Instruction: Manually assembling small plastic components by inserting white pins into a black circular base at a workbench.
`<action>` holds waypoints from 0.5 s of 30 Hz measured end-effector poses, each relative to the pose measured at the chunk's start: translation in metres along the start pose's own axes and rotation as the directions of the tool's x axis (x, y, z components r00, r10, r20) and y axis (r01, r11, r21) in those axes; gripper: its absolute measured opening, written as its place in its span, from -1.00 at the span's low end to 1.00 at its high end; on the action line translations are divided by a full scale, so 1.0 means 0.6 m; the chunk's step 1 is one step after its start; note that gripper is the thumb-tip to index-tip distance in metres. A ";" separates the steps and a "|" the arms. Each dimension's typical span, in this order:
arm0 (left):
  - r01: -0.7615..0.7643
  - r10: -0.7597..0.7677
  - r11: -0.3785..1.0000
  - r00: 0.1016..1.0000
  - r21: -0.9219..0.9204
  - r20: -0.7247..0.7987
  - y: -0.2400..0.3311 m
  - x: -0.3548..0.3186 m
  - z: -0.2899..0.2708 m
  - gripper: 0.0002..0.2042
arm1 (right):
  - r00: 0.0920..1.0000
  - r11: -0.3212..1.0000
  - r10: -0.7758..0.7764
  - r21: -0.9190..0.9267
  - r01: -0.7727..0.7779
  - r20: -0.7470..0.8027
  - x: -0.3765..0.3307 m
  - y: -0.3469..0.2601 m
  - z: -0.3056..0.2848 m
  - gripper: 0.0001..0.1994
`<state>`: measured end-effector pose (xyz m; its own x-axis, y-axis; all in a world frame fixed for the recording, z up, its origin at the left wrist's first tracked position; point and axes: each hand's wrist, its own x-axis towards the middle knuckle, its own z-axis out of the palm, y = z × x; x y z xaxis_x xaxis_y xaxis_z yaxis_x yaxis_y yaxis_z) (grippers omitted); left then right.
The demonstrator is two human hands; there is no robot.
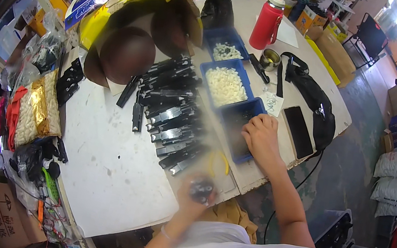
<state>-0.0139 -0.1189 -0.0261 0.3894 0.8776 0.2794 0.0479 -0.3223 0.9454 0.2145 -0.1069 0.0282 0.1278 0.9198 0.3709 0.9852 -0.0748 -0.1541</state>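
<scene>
L hand [188, 193], nearest: blurred, fingers curled partway closed round 1 dk part [201, 189], kept close to wearer's body at near edge of table [103, 160], prob. so the part sits handy to both hands; forearm rises from lower edge, wrist bent up, dk part facing up. Yellow curved tool [225, 164], just beyond, prob. left there for quick grab. Near blue tray [242, 158], next: dark inside, contents unclear. R hand [262, 133] over its R side, arm stretched fwd, palm down, fingers half bent, tips at/inside tray; whether anything's pinched, can't tell. Black parts [174, 114], L of trays: qty many, laid side by side in a long stack, apparently for easy pick-up. Phone-like slab [298, 132], R of tray, flat, seemingly out of the way. Mid blue tray [226, 85]: white pcs, loose, walled in prob. vs. rolling. Far blue tray [226, 51]: white + dk pcs, approx. same reason. Steel cup [270, 61], then red bottle [267, 24], upright, far side, prob. clear of elbows.
</scene>
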 end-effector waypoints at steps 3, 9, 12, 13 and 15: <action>0.012 -0.012 1.000 1.000 -0.016 0.019 0.003 0.003 0.000 -0.61 | 1.000 1.000 0.001 0.007 -0.001 0.016 -0.003 0.004 -0.002 -0.90; 0.044 -0.045 0.997 0.999 -0.061 -0.013 -0.001 0.001 0.003 -0.62 | 0.999 1.000 -0.011 0.010 0.010 0.048 -0.001 0.001 -0.013 -0.91; 0.033 -0.035 0.998 0.999 -0.049 -0.037 -0.007 -0.001 0.001 -0.62 | 0.999 1.000 -0.016 0.026 0.015 0.042 0.000 -0.003 -0.024 -0.92; 0.029 -0.029 0.999 0.999 -0.020 -0.025 -0.009 -0.001 0.000 -0.61 | 0.999 0.999 -0.015 0.046 0.014 0.040 0.000 -0.004 -0.026 -0.92; 0.043 -0.043 0.999 0.999 -0.015 -0.027 -0.010 -0.002 0.001 -0.61 | 0.996 0.998 -0.050 0.040 0.048 0.067 -0.001 -0.004 -0.029 -0.92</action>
<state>-0.0141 -0.1185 -0.0321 0.3621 0.9000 0.2428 0.0506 -0.2791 0.9589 0.2139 -0.1139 0.0442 0.0703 0.9463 0.3155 0.9848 -0.0154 -0.1732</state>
